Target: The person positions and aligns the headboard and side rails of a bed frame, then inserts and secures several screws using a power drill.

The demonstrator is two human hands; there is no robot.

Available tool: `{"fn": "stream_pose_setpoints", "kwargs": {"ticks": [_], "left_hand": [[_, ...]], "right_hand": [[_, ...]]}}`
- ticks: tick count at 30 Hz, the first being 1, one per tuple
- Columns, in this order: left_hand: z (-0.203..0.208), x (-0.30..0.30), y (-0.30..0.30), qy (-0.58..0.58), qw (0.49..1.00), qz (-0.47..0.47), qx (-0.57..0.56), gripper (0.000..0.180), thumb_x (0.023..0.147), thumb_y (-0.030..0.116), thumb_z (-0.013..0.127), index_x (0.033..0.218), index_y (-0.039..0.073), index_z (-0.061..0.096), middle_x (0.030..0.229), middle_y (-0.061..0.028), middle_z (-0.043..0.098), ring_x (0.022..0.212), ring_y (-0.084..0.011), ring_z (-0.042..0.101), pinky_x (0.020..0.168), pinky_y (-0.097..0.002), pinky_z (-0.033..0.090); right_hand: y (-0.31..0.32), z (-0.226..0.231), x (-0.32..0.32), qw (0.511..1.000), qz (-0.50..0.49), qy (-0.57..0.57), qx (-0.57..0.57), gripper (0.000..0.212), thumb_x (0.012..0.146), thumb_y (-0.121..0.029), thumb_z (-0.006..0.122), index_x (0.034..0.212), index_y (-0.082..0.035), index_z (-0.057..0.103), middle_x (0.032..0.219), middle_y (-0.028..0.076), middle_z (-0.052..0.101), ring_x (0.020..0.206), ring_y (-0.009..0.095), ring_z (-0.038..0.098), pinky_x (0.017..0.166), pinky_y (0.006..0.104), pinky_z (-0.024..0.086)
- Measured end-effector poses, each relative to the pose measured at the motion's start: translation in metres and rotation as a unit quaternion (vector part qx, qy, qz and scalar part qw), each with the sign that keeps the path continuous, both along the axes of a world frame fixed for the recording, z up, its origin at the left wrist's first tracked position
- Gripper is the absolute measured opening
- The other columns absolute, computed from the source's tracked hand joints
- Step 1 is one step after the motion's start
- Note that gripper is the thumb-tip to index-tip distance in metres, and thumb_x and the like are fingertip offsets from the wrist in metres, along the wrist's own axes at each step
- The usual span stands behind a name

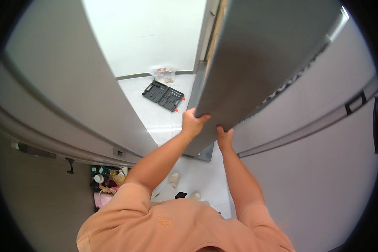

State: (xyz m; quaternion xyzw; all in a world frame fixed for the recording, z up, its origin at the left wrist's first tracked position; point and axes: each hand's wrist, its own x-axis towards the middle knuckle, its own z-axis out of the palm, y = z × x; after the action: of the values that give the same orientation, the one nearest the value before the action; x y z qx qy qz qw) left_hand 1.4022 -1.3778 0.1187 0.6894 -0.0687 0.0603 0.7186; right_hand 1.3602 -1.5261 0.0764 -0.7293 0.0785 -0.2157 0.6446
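Note:
A tall dark grey panel stands in front of me, leaning away toward the upper right. My left hand is closed round its left edge, thumb pressed on the face and fingers hidden behind. Lower down and to the right, my right hand grips the panel's near end, also with only the thumb plainly showing on the face. Along the panel's right side runs a ragged dark-and-white strip. Below the panel, a dark flat piece shows near the floor.
An opened black tool case lies on the white tiled floor beside a clear plastic bag. Grey cabinet doors rise on the left, and a light grey panelled surface on the right. Mixed household items sit low at the left.

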Motion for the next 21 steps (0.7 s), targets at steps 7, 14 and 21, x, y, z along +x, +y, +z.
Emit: {"fn": "stream_pose_setpoints", "kwargs": {"ticks": [7,14,21], "left_hand": [[0.019,-0.019,0.030,0.007,1.000,0.007,-0.025,0.038,0.061,0.033,0.076,0.079,0.001,0.065,0.067,-0.0083,0.064,0.060,-0.0149,0.059,0.056,-0.0286,0.045],[0.020,-0.071,0.042,-0.004,1.000,0.009,-0.008,0.037,0.064,0.033,0.075,0.077,0.000,0.063,0.065,-0.0047,0.061,0.061,-0.0105,0.055,0.055,-0.0270,0.044],[0.008,-0.130,0.052,-0.016,0.998,0.016,-0.060,0.035,0.068,0.027,0.072,0.084,-0.003,0.062,0.073,-0.0059,0.063,0.067,-0.0101,0.056,0.061,-0.0271,0.045]], "right_hand": [[0.030,0.017,-0.016,1.000,0.011,-0.023,-0.014,0.032,0.071,-0.019,0.061,0.092,0.005,0.056,0.089,0.008,0.059,0.082,0.018,0.054,0.074,0.0300,0.043],[0.041,0.019,-0.063,0.999,-0.003,-0.034,-0.019,0.031,0.070,-0.017,0.063,0.091,0.005,0.057,0.087,0.009,0.061,0.082,0.018,0.055,0.075,0.0309,0.043],[0.048,-0.003,-0.121,0.999,0.017,0.026,-0.011,0.041,0.065,-0.027,0.073,0.092,0.001,0.060,0.084,0.008,0.064,0.078,0.017,0.058,0.071,0.0296,0.044]]}}
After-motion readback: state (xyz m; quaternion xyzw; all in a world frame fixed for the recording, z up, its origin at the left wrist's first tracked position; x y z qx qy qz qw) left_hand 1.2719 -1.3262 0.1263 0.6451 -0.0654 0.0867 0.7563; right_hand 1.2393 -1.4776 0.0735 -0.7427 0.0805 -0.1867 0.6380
